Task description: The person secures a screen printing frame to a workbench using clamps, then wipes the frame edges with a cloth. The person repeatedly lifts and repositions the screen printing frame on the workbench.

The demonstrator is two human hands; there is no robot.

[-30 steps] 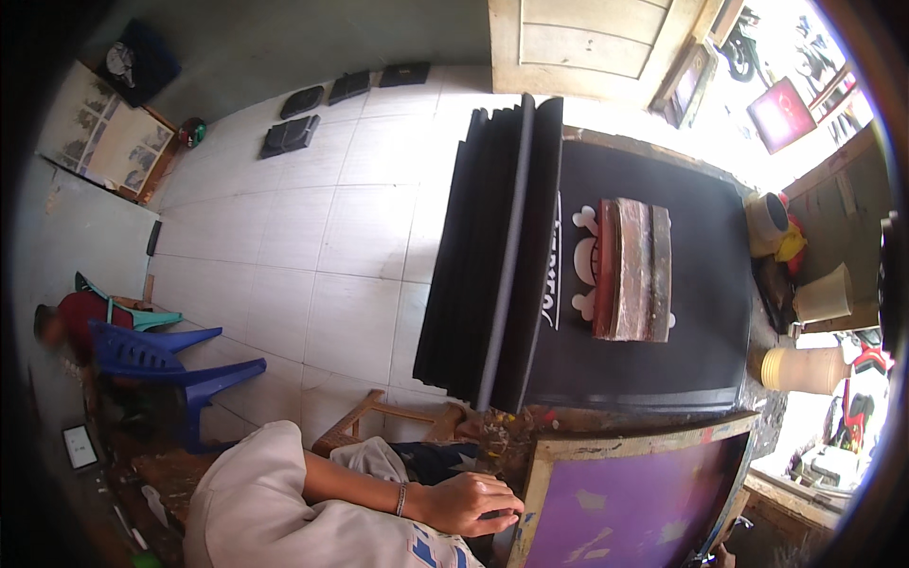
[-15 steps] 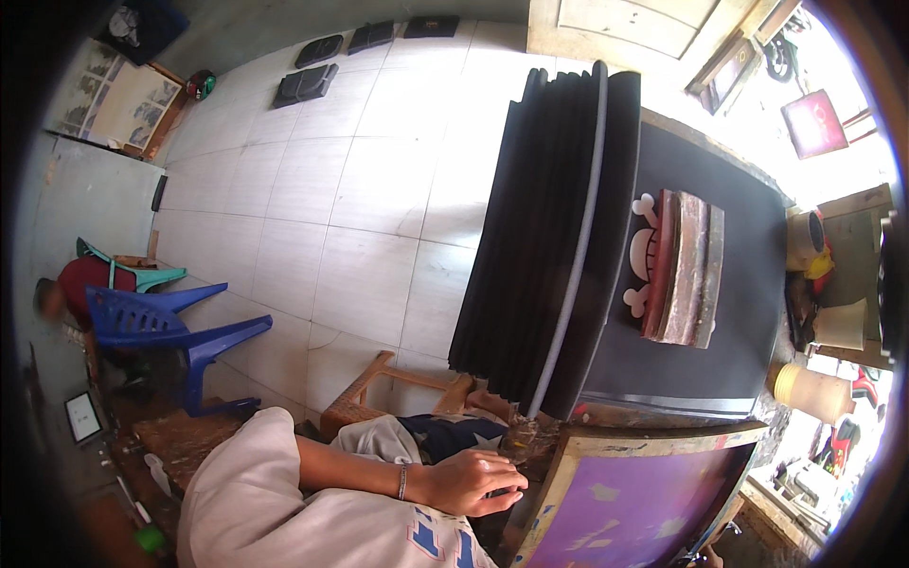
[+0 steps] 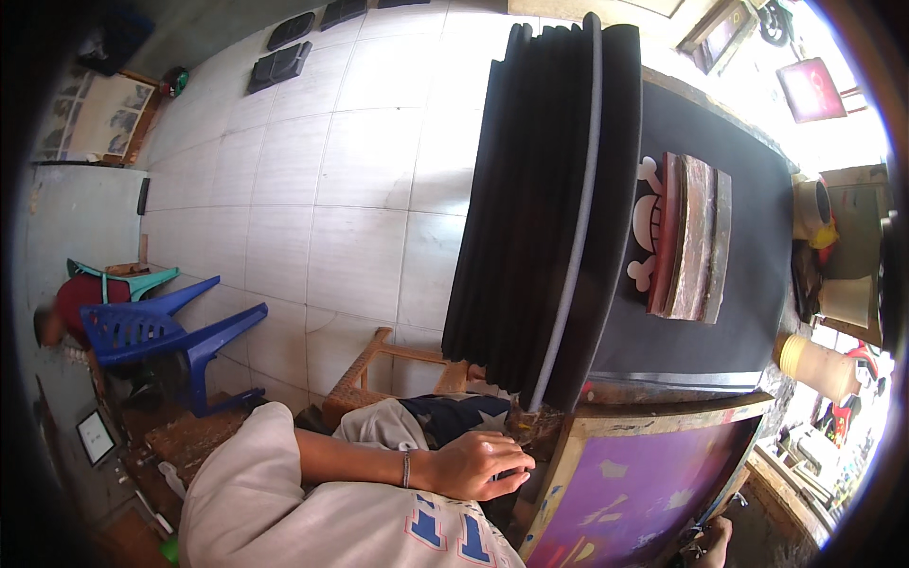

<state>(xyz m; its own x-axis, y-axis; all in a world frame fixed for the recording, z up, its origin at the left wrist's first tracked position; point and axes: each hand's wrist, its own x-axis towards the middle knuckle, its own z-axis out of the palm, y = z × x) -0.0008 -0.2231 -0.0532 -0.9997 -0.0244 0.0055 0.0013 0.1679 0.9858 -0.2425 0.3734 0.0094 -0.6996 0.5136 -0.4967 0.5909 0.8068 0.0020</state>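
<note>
My left hand (image 3: 481, 466), with a bracelet at the wrist, lies near my lap with its fingers curled together. What they hold, if anything, is hidden. Beside it on the right is a wood-framed printing screen (image 3: 653, 473) with a purple mesh and pale patches. Beyond the screen, a black sheet (image 3: 701, 355) covers the table, with a white skull-and-crossbones print (image 3: 645, 225) partly under a worn wooden block (image 3: 694, 237). A bit of skin (image 3: 718, 541) shows at the lower right edge; I cannot tell if it is my right hand or a foot.
A thick bundle of black folded material (image 3: 530, 189) with a grey rod (image 3: 578, 227) stands left of the sheet. A wooden stool (image 3: 365, 379) is nearby. A blue plastic chair (image 3: 170, 331) and a person (image 3: 80, 308) are at the left. Containers (image 3: 822, 364) line the right.
The view has shifted, so the floor and table things sit higher and the screen shows more. My left hand keeps its curled pose. The skin at the lower right shows more.
</note>
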